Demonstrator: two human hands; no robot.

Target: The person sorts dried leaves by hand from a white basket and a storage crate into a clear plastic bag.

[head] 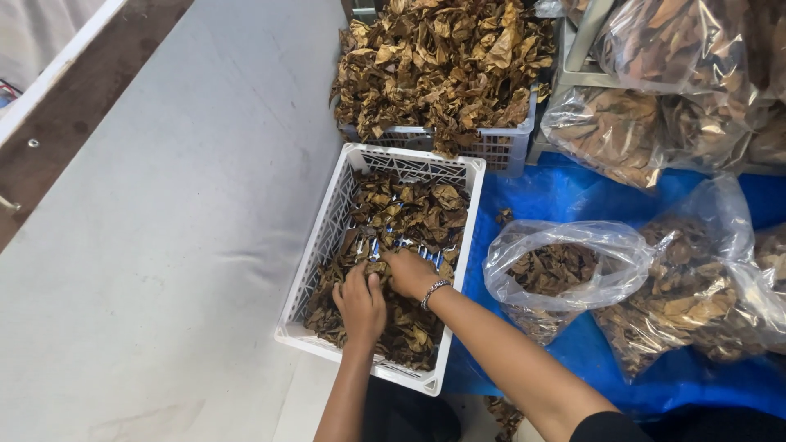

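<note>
A white plastic crate (321, 237) sits in front of me, partly filled with dry brown leaves (413, 209). Both my hands are down inside it. My left hand (360, 303) is curled over a clump of leaves near the crate's front. Just beside it, my right hand (409, 272), with a metal bracelet on the wrist, presses into the leaves at the crate's middle, fingers closed on them. The fingertips of both hands are buried among the leaves.
A second crate (499, 147) heaped with dry leaves stands behind the first. An open clear bag of leaves (557, 270) lies to the right on a blue sheet (540, 192), with more filled bags (622, 131) beyond. A grey surface (164, 245) spreads to the left.
</note>
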